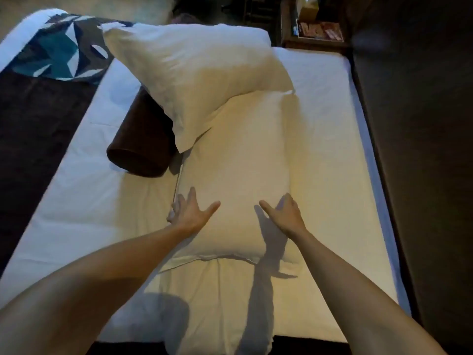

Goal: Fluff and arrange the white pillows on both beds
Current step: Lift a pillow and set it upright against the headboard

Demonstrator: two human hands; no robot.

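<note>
A white pillow (238, 165) lies flat on the bed's white sheet (330, 155), its long side running away from me. My left hand (189, 211) rests open on its near left part, fingers spread. On the near right part sits my right hand (284, 213), open too, thumb pointing inward. A second white pillow (194, 73) lies askew beyond, its lower corner overlapping the far end of the flat pillow.
A dark brown bolster cushion (140, 147) lies left of the pillows, partly under the second one. A dark runner with a teal pattern (56, 52) crosses the bed at the far left. A dark headboard wall (422, 149) lines the right side. A nightstand with papers (320, 32) stands at the back.
</note>
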